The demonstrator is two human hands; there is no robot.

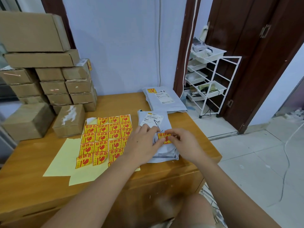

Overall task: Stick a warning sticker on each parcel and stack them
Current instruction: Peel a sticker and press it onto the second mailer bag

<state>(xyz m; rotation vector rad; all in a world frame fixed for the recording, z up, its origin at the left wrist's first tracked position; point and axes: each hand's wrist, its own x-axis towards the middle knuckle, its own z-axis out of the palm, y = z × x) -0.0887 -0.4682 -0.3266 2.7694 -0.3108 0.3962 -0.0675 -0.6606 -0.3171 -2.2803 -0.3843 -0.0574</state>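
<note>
At about nine to eleven o'clock from your hands, cardboard boxes (pixel 49 83) are stacked against the wall on the wooden table (pixel 29 183). Moving right, at nine o'clock and just beside your left hand, lies the sticker sheet (pixel 105 139), rows of yellow and red warning labels, some curling up off pale yellow backing paper.

Your left hand (pixel 143 143) rests flat on the grey parcel (pixel 162 150) directly in front of you, fingers nearly straight, the thumb pressing the left edge of one warning sticker (pixel 164 138). Your right hand (pixel 182 143) meets it from three o'clock, fingertips curled and pinching the sticker's right edge. The sticker sits on the near half of the parcel, below its white shipping label (pixel 153 117).

The parcel's long axis runs from six to twelve o'clock, away from you. At one o'clock, just beyond it, a finished parcel (pixel 166 102) already carries a sticker. That pile lies slightly right of centre, so your right hand looks the nearer one for carrying this parcel onto it.

At three o'clock, off the table, stands a white wire rack (pixel 218 83).
</note>
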